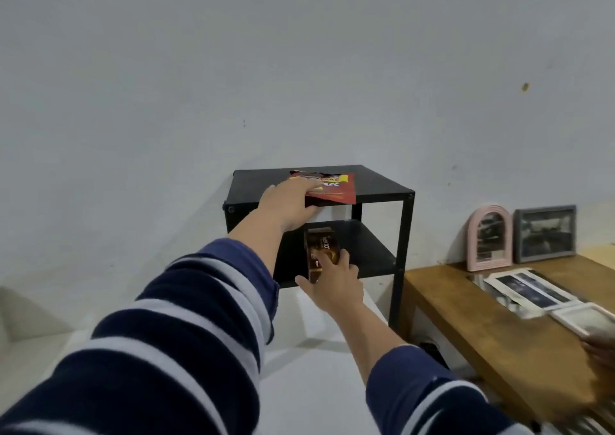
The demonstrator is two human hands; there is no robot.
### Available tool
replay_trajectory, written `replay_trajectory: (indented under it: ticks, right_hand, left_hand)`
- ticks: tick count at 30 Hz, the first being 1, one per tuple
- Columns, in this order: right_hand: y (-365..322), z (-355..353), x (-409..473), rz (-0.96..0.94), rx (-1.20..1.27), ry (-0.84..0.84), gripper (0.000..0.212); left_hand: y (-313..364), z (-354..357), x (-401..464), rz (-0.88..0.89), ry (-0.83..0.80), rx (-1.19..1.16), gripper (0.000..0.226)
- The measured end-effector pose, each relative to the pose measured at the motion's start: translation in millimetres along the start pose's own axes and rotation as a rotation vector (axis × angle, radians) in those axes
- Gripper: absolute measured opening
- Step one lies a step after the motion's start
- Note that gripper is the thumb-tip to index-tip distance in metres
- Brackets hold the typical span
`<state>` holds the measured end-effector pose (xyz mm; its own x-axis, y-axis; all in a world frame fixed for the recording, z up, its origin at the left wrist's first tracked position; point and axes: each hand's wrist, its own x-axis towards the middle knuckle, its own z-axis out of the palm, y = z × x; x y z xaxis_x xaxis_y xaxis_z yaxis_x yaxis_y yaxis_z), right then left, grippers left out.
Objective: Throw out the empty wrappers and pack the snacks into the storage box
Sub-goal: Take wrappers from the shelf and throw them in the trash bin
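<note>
A red snack wrapper (327, 189) with a torn top lies on the top of a small black metal shelf table (382, 185) against the wall. My left hand (293, 206) reaches out to it, fingers over its left edge and thumb under the table's front edge, pinching the wrapper. Lower down, my right hand (334, 285) grips a brown and gold snack box (321, 253), held upright in front of the table's lower shelf (369, 255). No storage box or bin is in view.
A low wooden bench (482, 328) stands to the right with a pink arched frame (489, 238), a grey picture frame (545, 233), loose photos (532, 290) and a white frame (585, 318). White floor lies below; a plain wall rises behind.
</note>
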<state>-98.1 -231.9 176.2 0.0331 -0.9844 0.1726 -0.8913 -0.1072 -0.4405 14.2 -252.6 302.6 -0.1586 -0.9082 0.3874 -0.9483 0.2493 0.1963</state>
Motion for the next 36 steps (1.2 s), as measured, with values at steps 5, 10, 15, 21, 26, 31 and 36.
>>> replay_trajectory:
  ticks: [5,10,15,21,26,31,36]
  right_hand:
    - [1.0,15.3,2.4,0.007,0.087,0.202,0.050]
    - [12.4,10.5,-4.3,-0.002,0.242,0.230,0.047]
    - [4.4,-8.9,-27.7,-0.061,0.331,0.238,0.050]
    - [-42.6,-34.5,-93.7,-0.163,0.357,0.299,0.053]
    - [-92.8,-30.7,-170.7,-0.157,0.361,0.312,0.049]
    - [-143.1,-11.6,-256.8,-0.183,0.407,0.284,0.052]
    - [-212.3,18.9,-338.2,-0.351,0.567,0.139,0.052]
  left_hand:
    - [-4.5,14.7,-2.7,0.006,0.143,0.154,0.042]
    - [-2.1,-7.8,-13.2,-0.005,0.282,0.207,0.043]
    - [3.1,-63.0,-56.3,0.039,0.446,0.080,0.053]
    - [-13.6,-118.2,-141.8,-0.101,0.575,-0.080,0.041]
    - [-47.5,-150.7,-244.1,-0.261,0.603,-0.178,0.039]
    - [-88.5,-171.5,-363.0,-0.428,0.609,-0.196,0.039]
    - [-128.9,-185.7,-496.2,-0.677,0.625,-0.174,0.040]
